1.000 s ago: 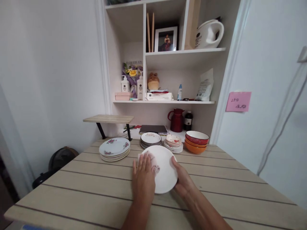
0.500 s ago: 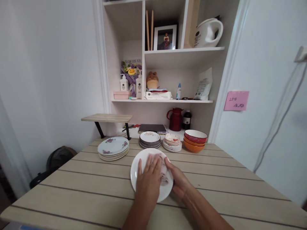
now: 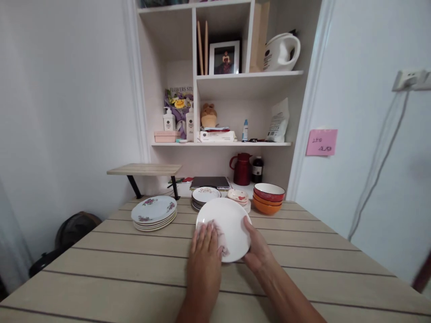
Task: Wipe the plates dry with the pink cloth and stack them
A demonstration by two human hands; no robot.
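A plain white plate (image 3: 234, 224) is tilted toward me above the wooden table. My right hand (image 3: 257, 247) grips its right rim, thumb on the face and the other fingers hidden behind. Under my left hand (image 3: 204, 258) a thin pale pink cloth (image 3: 219, 237) is pressed on the plate's lower left part. The left fingers lie nearly straight along the cloth, close together. Just behind the white plate are a stack of dark-rimmed plates (image 3: 206, 194) and small dishes (image 3: 237, 195), partly covered by it.
Flowered oval plates (image 3: 154, 209) are stacked at the left, near a small raised wooden stand (image 3: 144, 169). Red and orange bowls (image 3: 268, 198) sit nested at the right. Behind the table (image 3: 134, 269) are a red jug (image 3: 242, 169), a dark bottle (image 3: 257, 169) and a laptop-like slab (image 3: 210, 182).
The white plate has moved up and right, tilting more toward me. My left hand and the cloth have slid from the plate's right side to its lower left. The camera view has shifted slightly.
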